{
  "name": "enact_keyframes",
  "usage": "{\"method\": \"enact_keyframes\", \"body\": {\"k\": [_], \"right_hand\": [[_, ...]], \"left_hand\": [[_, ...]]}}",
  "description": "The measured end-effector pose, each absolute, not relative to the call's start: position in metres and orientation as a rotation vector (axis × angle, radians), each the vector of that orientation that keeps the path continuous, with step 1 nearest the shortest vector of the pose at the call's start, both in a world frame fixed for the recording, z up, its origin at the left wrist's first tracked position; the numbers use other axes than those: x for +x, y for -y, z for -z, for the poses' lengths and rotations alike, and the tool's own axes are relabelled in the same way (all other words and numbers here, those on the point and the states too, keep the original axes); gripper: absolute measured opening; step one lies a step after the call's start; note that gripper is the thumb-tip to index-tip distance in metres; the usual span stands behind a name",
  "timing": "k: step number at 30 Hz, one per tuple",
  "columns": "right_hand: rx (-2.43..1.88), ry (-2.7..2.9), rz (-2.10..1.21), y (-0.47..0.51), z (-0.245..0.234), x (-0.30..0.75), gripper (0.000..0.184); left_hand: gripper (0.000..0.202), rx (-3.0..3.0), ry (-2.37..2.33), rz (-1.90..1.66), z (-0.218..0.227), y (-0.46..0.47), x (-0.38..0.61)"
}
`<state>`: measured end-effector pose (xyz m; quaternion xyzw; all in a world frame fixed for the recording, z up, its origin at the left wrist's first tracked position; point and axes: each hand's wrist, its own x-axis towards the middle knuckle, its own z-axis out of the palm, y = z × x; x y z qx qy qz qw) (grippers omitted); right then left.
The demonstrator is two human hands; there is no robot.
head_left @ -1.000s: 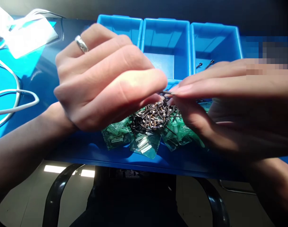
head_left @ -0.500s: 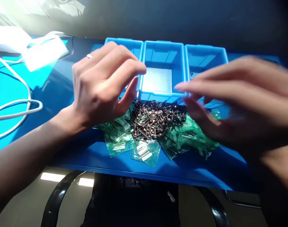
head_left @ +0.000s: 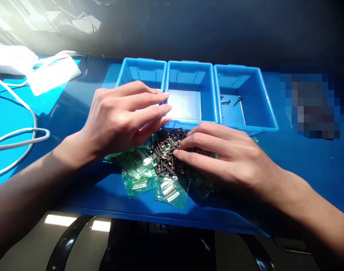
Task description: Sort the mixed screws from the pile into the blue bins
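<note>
the heap of screws (head_left: 166, 160) sits on the blue table (head_left: 101, 192). at its right side the right hand (head_left: 234, 154) has its fingertips on the screws; its thumb is hidden, so i cannot tell whether it pinches one. just beyond the heap to the left, the left hand (head_left: 118, 114) hovers with fingers slightly apart, tips near the edge where the left bin (head_left: 143, 71) meets the middle bin (head_left: 190, 75). beyond the heap to the right, the right bin (head_left: 258, 99) holds a few loose screws (head_left: 238, 101). in front of the heap lies a green packet (head_left: 177, 202) with white wall plugs (head_left: 173, 196).
</note>
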<state>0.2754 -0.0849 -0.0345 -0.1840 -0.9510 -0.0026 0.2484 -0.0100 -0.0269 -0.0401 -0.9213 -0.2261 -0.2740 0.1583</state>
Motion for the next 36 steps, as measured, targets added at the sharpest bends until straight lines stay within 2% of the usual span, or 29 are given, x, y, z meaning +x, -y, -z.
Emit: {"method": "enact_keyframes", "body": {"k": [11,14,20,24,27,31,34,36], "right_hand": [[-0.609,2.504,0.03,0.087,0.04,0.272,0.018],[-0.665,2.482,0.035,0.088,0.039,0.272,0.02],[-0.749,2.351,0.098,0.092,0.037,0.271,0.013],[-0.85,2.235,0.019,0.095,0.026,0.263,0.008],[-0.948,2.151,-0.096,0.096,0.015,0.258,0.017],[-0.987,2.112,-0.186,0.094,0.014,0.259,0.013],[-1.007,2.14,-0.224,0.092,0.022,0.261,0.021],[-0.959,2.122,-0.198,0.091,0.024,0.26,0.019]], "left_hand": [[0.031,-2.667,0.632,0.78,0.038,0.029,-0.007],[0.029,-2.617,0.613,0.873,0.035,0.037,-0.001],[0.047,-2.639,0.344,0.817,0.027,0.044,-0.002],[0.038,-2.62,0.319,0.802,0.026,0.045,-0.004],[0.03,-2.591,0.305,0.819,0.027,0.045,-0.002],[0.034,-2.578,0.25,0.833,0.026,0.045,-0.001],[0.037,-2.586,0.235,0.827,0.027,0.044,-0.003],[0.042,-2.589,0.236,0.813,0.027,0.045,-0.005]]}}
